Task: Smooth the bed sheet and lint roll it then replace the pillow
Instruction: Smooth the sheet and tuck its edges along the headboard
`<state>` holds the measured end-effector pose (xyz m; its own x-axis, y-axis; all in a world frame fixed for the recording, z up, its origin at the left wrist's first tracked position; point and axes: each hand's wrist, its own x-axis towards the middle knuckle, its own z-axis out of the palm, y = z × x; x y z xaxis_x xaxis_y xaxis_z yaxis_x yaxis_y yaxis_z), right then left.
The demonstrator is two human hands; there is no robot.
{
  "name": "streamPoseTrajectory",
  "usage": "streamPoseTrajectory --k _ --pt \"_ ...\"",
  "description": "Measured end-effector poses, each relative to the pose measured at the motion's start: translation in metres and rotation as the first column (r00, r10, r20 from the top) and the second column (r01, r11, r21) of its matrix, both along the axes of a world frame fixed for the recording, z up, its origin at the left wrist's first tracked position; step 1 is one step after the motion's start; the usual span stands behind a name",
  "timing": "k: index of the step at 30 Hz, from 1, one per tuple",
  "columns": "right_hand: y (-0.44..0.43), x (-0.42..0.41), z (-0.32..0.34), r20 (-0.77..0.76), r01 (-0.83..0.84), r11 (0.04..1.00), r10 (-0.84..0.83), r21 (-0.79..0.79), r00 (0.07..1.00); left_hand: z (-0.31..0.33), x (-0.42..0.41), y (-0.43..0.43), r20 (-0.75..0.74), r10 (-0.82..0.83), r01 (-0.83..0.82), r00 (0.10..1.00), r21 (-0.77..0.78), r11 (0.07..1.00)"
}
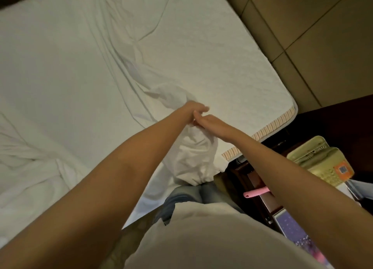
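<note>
A wrinkled white bed sheet [66, 83] covers the left part of the bed and is pulled off the right corner, baring the quilted mattress [218, 67]. A loose bunch of that sheet [193, 153] hangs below my hands at the bed's near edge. My left hand [196, 107] and my right hand [205, 120] meet above it and both grip the bunched cloth. A pink handle, maybe the lint roller [255, 193], sticks out under my right forearm. No pillow is in view.
A dark nightstand [327, 119] stands right of the bed with a beige telephone [314, 159] on it. Tiled floor [312, 36] lies beyond the mattress corner. More crumpled white bedding [30, 164] is piled at the left.
</note>
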<state>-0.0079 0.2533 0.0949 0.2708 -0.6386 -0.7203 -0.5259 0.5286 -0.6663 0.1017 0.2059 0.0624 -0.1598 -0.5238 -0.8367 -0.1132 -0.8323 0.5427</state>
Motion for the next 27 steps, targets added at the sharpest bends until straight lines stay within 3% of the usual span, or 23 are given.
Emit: streamPoseTrajectory --k 2,3,4,5,7,8,10,14,18,20,22,24,27 --pt "0.001 -0.005 0.001 0.051 -0.015 0.998 0.012 0.063 0.999 0.002 -0.007 -0.002 0.157 -0.102 0.116 0.982 -0.080 0.990" --pt "0.001 -0.012 0.001 0.109 0.047 0.994 -0.058 0.100 0.992 0.003 -0.006 -0.003 0.120 0.002 0.001 0.993 -0.026 1.000" --pt "-0.001 -0.020 0.000 0.155 0.164 0.978 -0.184 0.132 0.971 0.006 0.000 -0.002 0.075 -0.020 0.020 0.997 -0.003 1.000" --pt "-0.002 -0.027 -0.001 0.185 0.316 0.935 -0.344 0.163 0.921 0.008 0.010 0.003 -0.002 0.080 -0.080 0.997 0.059 0.995" --pt "-0.004 -0.039 -0.003 0.176 0.598 0.780 -0.625 0.186 0.760 0.010 0.034 0.014 -0.095 0.126 -0.114 0.987 0.126 0.985" --pt "-0.005 -0.040 -0.007 0.146 0.670 0.718 -0.695 0.187 0.704 0.010 0.044 0.020 -0.094 0.117 -0.104 0.989 0.132 0.986" --pt "-0.005 -0.034 -0.011 0.108 0.674 0.690 -0.716 0.265 0.690 0.008 0.061 0.028 -0.169 0.172 -0.136 0.970 0.204 0.969" --pt "-0.003 0.002 -0.002 0.230 0.366 0.808 -0.507 0.461 0.831 0.012 0.075 0.037 -0.223 0.190 -0.138 0.956 0.230 0.963" --pt "-0.007 0.026 0.009 0.224 -0.061 0.933 -0.022 0.355 0.974 0.027 0.076 0.034 -0.170 0.165 -0.135 0.972 0.174 0.975" --pt "-0.010 0.025 0.014 0.112 -0.301 0.894 0.279 0.332 0.954 0.027 0.080 0.028 -0.119 0.192 -0.176 0.974 0.132 0.975" --pt "-0.011 0.022 0.015 -0.032 -0.437 0.837 0.472 0.329 0.881 0.027 0.083 0.025 -0.111 0.237 -0.224 0.965 0.118 0.967" --pt "-0.010 0.017 0.017 -0.138 -0.457 0.832 0.516 0.315 0.845 0.028 0.083 0.023 -0.110 0.245 -0.234 0.963 0.105 0.966" --pt "-0.006 0.003 0.018 -0.099 -0.289 0.933 0.315 0.214 0.944 0.024 0.081 0.018 -0.103 0.314 -0.303 0.944 0.108 0.947"
